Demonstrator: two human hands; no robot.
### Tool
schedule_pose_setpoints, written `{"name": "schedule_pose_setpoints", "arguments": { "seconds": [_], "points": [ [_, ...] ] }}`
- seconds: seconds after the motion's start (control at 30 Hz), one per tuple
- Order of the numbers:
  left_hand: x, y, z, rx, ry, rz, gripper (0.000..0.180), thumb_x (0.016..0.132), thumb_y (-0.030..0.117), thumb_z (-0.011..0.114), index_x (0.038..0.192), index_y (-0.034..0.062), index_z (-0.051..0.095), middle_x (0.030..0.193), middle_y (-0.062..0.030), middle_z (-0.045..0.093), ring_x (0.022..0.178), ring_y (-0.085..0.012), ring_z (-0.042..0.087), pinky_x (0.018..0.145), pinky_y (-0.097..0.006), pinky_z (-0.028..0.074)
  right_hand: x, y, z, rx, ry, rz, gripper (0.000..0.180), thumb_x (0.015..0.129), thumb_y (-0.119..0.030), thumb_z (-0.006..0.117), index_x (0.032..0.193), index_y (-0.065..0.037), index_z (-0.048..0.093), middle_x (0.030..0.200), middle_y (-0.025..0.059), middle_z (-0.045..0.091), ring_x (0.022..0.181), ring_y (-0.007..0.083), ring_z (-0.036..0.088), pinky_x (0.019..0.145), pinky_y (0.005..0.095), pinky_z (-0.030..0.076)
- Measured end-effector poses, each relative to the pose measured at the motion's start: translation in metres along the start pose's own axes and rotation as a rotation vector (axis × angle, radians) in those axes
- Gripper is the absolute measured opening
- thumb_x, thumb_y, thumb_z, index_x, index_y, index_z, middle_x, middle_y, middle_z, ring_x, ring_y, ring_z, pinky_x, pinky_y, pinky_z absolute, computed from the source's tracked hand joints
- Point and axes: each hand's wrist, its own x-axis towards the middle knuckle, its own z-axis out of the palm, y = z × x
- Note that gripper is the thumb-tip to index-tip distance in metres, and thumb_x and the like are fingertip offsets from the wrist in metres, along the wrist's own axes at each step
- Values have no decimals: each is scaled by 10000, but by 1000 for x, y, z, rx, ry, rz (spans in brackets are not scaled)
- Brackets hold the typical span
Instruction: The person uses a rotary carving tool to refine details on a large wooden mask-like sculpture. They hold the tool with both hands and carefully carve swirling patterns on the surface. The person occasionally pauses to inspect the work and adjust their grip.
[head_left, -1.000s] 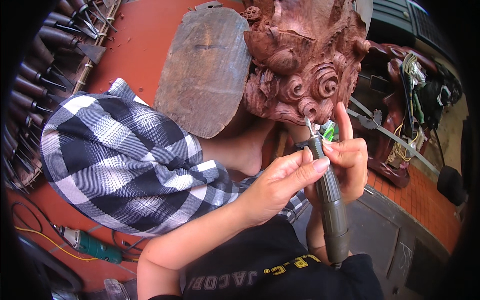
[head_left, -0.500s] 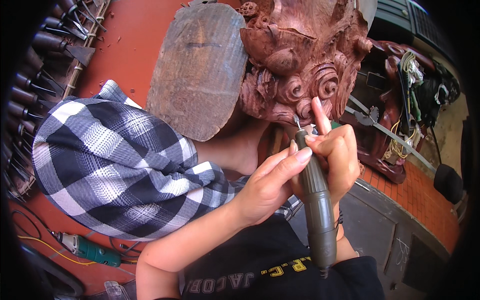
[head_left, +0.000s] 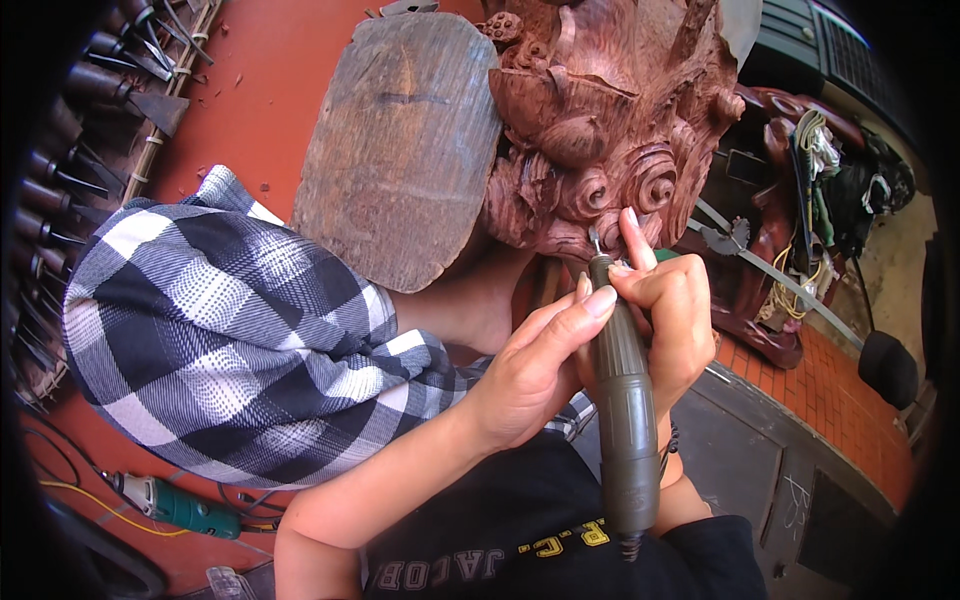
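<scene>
Both of my hands close round a dark grey rotary carving tool (head_left: pixel 627 400), which slants up from my chest. Its thin metal bit (head_left: pixel 596 240) meets the lower edge of a reddish-brown wood carving (head_left: pixel 590 130) with spiral curls. My left hand (head_left: pixel 535 365) grips the tool's front part from the left, thumb along the body. From the right, my right hand (head_left: pixel 675 315) wraps the same part, and its stretched index finger touches the carving beside a curl. The fingers under the tool are partly hidden.
A worn wooden board (head_left: pixel 395 150) stands left of the carving, above my checked-cloth knee (head_left: pixel 230 330). Several chisels (head_left: pixel 100 90) line the far left. A green angle grinder (head_left: pixel 185 505) with cords lies lower left. A metal bar (head_left: pixel 780 270) and dark red furniture (head_left: pixel 760 330) are at right.
The carving and board sit slightly lower and to the right in the picture. The tool's rear end has swung a little left, its bit still at the carving. Both hands keep their grip.
</scene>
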Motion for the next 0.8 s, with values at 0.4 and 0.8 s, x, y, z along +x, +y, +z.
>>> {"name": "schedule_pose_setpoints", "arguments": {
  "seconds": [0.4,0.8],
  "points": [
    [0,15,12,115,-177,-139,606,987,334,558,1429,-4,317,1289,-66,496,1209,-153,497,1009,-332,413,12,-2,-17,-98,18,-77,220,750,5,724,812,12,512,725,69,442,659,168,489,1097,620,362],
    [-1,12,5,-68,-103,-69,637,1003,361,526,1450,-21,285,1352,-91,462,1255,-173,467,1074,-336,364,24,-2,-8,-88,-74,15,137,714,60,696,771,38,573,643,93,427,553,217,483,1074,555,416]
  ]
}}
